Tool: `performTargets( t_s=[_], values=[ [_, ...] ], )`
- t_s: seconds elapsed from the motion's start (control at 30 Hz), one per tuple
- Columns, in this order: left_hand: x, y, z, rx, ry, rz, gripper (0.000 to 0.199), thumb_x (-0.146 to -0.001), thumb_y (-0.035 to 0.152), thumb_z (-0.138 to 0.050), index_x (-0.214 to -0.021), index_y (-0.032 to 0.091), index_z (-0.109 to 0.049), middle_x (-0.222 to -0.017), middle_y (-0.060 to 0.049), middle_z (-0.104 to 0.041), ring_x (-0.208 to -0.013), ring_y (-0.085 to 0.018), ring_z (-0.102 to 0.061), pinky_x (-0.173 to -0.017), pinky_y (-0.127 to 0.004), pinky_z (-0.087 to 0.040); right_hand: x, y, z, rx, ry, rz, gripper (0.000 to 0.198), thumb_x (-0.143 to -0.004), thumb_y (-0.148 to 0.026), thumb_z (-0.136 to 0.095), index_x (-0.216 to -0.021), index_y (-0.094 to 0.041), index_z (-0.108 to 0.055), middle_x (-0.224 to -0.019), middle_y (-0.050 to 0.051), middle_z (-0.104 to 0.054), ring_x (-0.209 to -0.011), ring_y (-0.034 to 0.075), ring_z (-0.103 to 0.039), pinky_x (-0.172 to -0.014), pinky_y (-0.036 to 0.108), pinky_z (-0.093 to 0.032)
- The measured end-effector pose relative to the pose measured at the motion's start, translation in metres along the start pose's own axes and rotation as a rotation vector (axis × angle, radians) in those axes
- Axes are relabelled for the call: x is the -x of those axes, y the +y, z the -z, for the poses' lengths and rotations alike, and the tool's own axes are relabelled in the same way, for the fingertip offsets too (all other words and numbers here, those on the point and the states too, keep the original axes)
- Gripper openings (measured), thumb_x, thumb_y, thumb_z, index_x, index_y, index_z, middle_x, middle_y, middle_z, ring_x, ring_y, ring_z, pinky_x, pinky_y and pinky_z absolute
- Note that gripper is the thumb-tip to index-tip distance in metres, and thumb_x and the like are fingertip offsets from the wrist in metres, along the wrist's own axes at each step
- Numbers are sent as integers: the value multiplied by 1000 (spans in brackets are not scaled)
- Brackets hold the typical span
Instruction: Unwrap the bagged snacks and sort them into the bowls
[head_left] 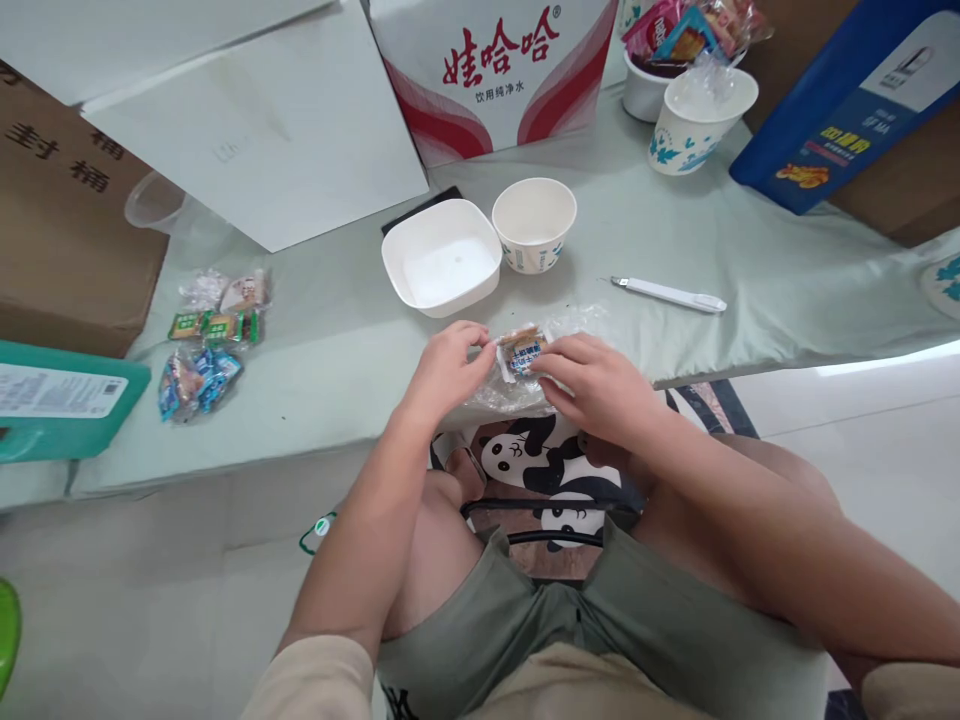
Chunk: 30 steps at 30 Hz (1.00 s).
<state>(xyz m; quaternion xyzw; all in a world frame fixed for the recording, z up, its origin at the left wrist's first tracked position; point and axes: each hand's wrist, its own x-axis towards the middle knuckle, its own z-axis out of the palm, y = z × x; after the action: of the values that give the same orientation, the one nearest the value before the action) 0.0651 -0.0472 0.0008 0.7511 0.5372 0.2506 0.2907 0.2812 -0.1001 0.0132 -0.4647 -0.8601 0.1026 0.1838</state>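
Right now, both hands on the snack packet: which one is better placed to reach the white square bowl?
Probably left. The left hand sits almost directly below the white square bowl; the right hand pins the snack packet farther off.

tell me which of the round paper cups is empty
The plain white paper cup beside the square white bowl, nearest both hands. The floral cup at the back holds crumpled clear plastic, and the cup behind it holds snack packets.

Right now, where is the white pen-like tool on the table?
In the head view, the white pen-like tool lies flat on the table, right of the paper cup and beyond the right hand, untouched.
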Motion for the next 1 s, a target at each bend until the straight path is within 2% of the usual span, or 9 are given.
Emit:
performTargets(
  t_s=[0.1,0.2,0.37,0.47,0.63,0.7,0.8,0.9,1.0],
  values=[
    [-4,0,0,146,-84,41,33,-90,40,-57,-63,21,-54,-80,-4,-67,-79,-20,-60,-74,-32,-47,-9,-3,-14,76,33,10,37,-91,-10,-47,-122,-23,-64,-129,11,-66,-116,28,-58,-92,41,-45],
    [-3,1,-2,295,-158,92,40,-89,51,-60,-64,21,-51,-63,1,-55,-63,-15,-52,-61,-29,-42,-15,2,-18,110,4,-58,57,-85,-8,-52,-138,-28,-54,-143,10,-57,-124,30,-54,-91,42,-46],
    [3,5,-3,735,-91,290,38,-87,56,-63,-77,21,-56,-90,-6,-72,-85,-20,-67,-69,-31,-53,-13,13,-17,99,-60,-127,75,-80,-17,-60,-152,-28,-39,-146,14,-50,-116,33,-57,-80,43,-51],
    [3,10,-3,992,-109,409,35,-85,54,-67,-83,21,-54,-107,-9,-72,-97,-26,-72,-72,-38,-59,-11,13,-21,110,-77,-181,70,-78,-20,-63,-146,-24,-46,-137,17,-53,-112,35,-58,-78,44,-52],
    [-2,19,-4,1126,-95,410,35,-86,55,-62,-79,21,-54,-110,-10,-72,-110,-34,-70,-79,-51,-61,-14,14,-27,75,-61,-214,62,-83,-29,-61,-143,-20,-45,-147,20,-47,-108,34,-62,-71,42,-53],
    [-4,21,-5,1128,-84,382,33,-86,52,-60,-75,21,-54,-106,-12,-73,-110,-35,-70,-80,-54,-62,-16,20,-29,-21,-25,-243,58,-88,-31,-56,-144,-20,-43,-147,19,-49,-105,32,-64,-71,41,-53],
    [-7,18,-4,1192,-32,371,28,-85,45,-61,-72,22,-53,-102,-12,-75,-107,-35,-71,-78,-54,-62,-19,32,-29,-264,72,-240,55,-87,-32,-60,-139,-21,-48,-137,16,-58,-113,31,-63,-86,44,-54],
    [-11,14,2,1342,6,457,20,-84,38,-59,-74,21,-57,-98,-10,-75,-104,-31,-72,-73,-43,-63,-18,45,-23,-565,133,-293,49,-86,-37,-64,-132,-21,-54,-127,13,-66,-116,30,-62,-97,48,-51],
    [-15,13,9,1447,70,573,17,-85,32,-56,-78,18,-62,-88,-8,-74,-94,-25,-74,-59,-29,-58,-14,51,-16,-893,157,-449,46,-83,-41,-70,-125,-26,-60,-121,8,-70,-110,28,-66,-98,47,-52]
  ],
)
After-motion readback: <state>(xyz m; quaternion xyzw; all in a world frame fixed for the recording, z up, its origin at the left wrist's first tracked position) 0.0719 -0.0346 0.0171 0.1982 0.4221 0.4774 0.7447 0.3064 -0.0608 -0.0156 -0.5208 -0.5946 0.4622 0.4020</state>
